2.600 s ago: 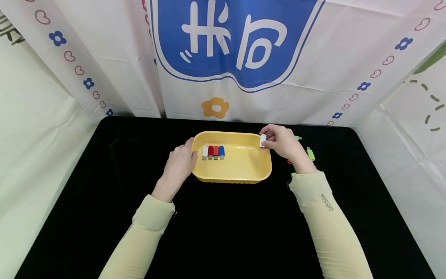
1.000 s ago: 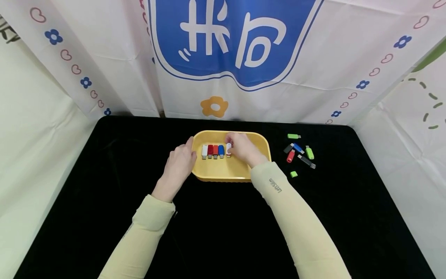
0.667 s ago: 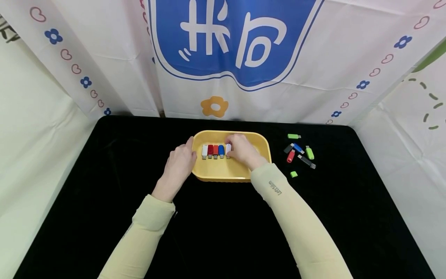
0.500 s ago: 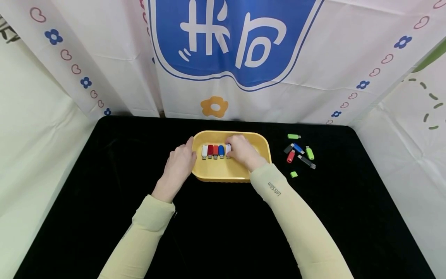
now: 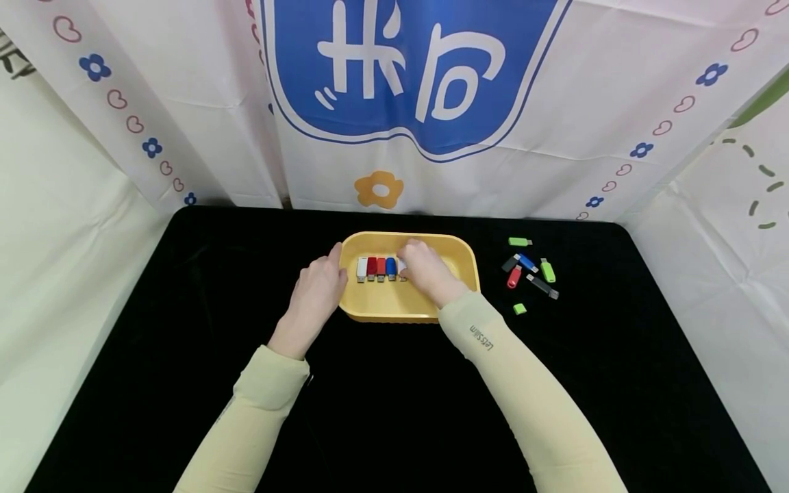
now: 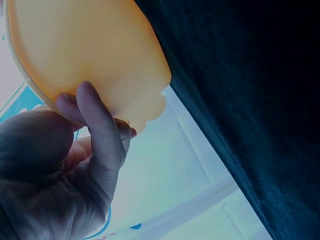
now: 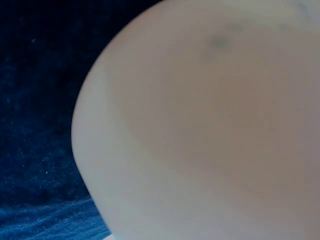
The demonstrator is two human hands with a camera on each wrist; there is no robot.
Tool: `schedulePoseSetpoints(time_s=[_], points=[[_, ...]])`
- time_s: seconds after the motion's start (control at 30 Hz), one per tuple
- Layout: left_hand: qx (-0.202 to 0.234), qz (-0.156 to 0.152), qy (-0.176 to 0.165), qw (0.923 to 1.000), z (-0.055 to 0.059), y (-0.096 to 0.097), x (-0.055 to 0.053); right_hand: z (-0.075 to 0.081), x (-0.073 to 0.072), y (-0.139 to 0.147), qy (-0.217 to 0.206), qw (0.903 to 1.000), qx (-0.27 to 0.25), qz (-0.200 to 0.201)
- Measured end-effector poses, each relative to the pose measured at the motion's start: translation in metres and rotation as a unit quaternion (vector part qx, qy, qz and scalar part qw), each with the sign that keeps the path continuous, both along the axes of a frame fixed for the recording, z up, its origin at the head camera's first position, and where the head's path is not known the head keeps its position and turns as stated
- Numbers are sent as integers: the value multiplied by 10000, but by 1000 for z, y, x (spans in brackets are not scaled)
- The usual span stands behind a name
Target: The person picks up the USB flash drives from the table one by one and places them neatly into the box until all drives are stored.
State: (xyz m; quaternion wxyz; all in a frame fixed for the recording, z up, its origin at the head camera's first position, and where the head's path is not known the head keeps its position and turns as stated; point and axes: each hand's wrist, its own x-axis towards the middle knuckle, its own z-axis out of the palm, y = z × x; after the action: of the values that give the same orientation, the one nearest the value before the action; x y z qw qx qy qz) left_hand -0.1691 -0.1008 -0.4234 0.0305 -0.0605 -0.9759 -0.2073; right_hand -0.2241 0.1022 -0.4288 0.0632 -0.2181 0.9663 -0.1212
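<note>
A yellow tray [image 5: 407, 308] sits on the black table. At its left end my left hand [image 5: 316, 287] holds the rim, and the left wrist view shows curled fingers [image 6: 97, 120] against the tray's outer wall. Inside the tray my right hand [image 5: 427, 269] pinches a white USB stick [image 5: 403, 271], mostly covered by the fingers. To its left stand, side by side, a blue USB stick [image 5: 391, 268], an orange-red one [image 5: 381, 268], a dark red one [image 5: 372, 268] and another white USB stick [image 5: 361, 269], metal plugs toward me. A blurred pale surface fills most of the right wrist view.
Right of the tray lie loose USB sticks: green ones [image 5: 548, 270], a red one [image 5: 514, 276], a blue one [image 5: 527, 262] and black ones [image 5: 542, 286]. A small green piece [image 5: 520, 309] lies nearer me. A printed white curtain [image 5: 333, 171] hangs behind the table.
My right hand has carried the white USB stick from the tray's right rim to beside the blue one. It has since edged slightly left, covering more of the stick. The left hand stays put.
</note>
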Motion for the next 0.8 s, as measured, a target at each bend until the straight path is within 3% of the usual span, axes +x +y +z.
schedulePoseSetpoints(time_s=[0.57, 0.8], points=[[96, 17, 124, 9999, 0, 0, 0, 3, 2, -2, -68, 9999, 57, -53], [65, 3, 58, 10000, 0, 0, 1, 13, 4, -3, -109, 9998, -71, -141]])
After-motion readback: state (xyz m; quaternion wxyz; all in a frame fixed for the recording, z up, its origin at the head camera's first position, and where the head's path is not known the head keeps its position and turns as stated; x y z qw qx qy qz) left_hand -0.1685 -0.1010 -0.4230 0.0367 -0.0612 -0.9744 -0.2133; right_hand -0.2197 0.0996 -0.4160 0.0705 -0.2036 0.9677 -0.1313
